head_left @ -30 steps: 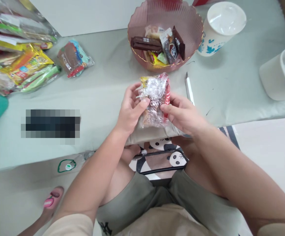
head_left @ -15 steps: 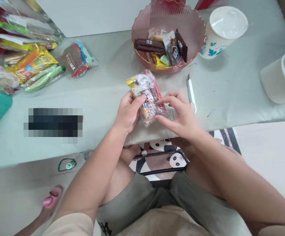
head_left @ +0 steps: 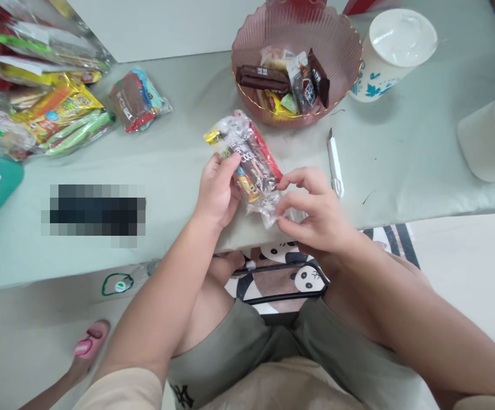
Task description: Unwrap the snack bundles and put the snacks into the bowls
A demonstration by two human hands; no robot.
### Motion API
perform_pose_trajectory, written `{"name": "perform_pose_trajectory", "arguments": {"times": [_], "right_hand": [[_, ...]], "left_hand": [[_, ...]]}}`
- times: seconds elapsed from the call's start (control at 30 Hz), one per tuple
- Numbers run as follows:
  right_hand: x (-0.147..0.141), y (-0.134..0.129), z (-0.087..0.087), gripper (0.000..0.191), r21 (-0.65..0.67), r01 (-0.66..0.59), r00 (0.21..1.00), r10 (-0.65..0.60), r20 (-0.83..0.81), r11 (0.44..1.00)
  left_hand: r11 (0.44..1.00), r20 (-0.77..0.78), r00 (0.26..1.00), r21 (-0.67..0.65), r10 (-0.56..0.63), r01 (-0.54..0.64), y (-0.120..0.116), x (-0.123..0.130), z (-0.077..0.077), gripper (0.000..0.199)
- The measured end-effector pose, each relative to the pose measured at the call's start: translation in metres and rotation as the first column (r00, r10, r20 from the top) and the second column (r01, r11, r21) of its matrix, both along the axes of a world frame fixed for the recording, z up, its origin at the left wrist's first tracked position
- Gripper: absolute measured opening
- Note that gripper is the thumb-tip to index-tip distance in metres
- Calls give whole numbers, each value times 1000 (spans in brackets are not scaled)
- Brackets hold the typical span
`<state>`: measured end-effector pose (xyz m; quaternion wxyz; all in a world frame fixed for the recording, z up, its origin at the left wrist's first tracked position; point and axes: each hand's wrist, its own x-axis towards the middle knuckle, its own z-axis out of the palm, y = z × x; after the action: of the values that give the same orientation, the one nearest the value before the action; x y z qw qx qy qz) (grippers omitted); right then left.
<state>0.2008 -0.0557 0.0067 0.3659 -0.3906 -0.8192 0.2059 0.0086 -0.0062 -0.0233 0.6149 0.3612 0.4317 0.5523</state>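
My left hand point(head_left: 219, 188) grips a clear plastic bag of wrapped snacks point(head_left: 251, 162), its thumb pressed on the front. Yellow, dark brown and red wrappers show through the film. My right hand point(head_left: 311, 208) pinches the crumpled lower end of the bag between thumb and fingers. Beyond the bag stands a pink ribbed bowl point(head_left: 247, 42) with a gold rim, holding several wrapped snacks point(head_left: 264, 78). A white utility knife point(head_left: 335, 165) lies to the right of my right hand, its blade tip pointing away from me.
Another bagged snack bundle point(head_left: 134, 99) lies left of the bowl, near a big heap of packaged snacks point(head_left: 55, 111). A teal box point(head_left: 0, 188) sits at the left edge. Two paper cups stand right, one upright point(head_left: 384, 62), one at the edge point(head_left: 482, 142). A pixelated dark object point(head_left: 96, 213) lies left.
The snack bag has tilted and shifted slightly left in my left hand. My right hand has closed its fingertips on the bag's lower end, which is now pulled out further.
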Motion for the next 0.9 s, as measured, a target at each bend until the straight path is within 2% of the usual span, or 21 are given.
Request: {"name": "perform_pose_trajectory", "arguments": {"times": [0.1,0.17,0.23,0.3,0.37,0.4,0.43,0.5,0.6,0.63,0.73,0.9], "right_hand": [[0,-3,1,11,-27,-80,995,81,53,996],[0,-3,2,24,-38,-152,987,154,48,988],[1,-2,4,33,-47,-163,987,163,-10,986],[3,1,6,25,-84,-54,994,46,-97,995],[5,5,7,7,-161,109,978,-135,-160,981],[6,7,7,12,-204,172,962,-209,-175,964],[7,9,6,25,-244,212,948,-260,-185,946],[6,13,4,40,-306,237,927,-309,-215,922],[5,16,2,20,-384,230,900,-346,-266,894],[4,17,3,16,-416,235,886,-369,-281,879],[2,19,4,24,-494,261,830,-454,-323,829],[6,25,-3,38,-517,329,766,-543,-344,791]], "left_hand": [[997,-40,997,38,66,-64,6,-5,-5,41],[996,-39,995,40,87,-85,7,-7,-5,44],[996,-34,996,41,79,-77,6,-6,-2,45],[999,-25,999,38,26,-25,2,-4,3,46],[997,-26,997,29,-76,77,-2,-1,8,48],[990,-32,990,24,-140,141,-4,0,10,50],[978,-46,977,20,-207,208,-6,1,12,51],[941,-88,938,14,-336,339,-9,2,14,53],[891,-145,882,-5,-449,453,-10,2,15,52],[884,-159,872,-10,-463,467,-10,1,15,52],[874,-177,859,-16,-480,485,-9,0,15,53],[853,-194,835,-12,-515,522,-10,-1,17,52]]}}
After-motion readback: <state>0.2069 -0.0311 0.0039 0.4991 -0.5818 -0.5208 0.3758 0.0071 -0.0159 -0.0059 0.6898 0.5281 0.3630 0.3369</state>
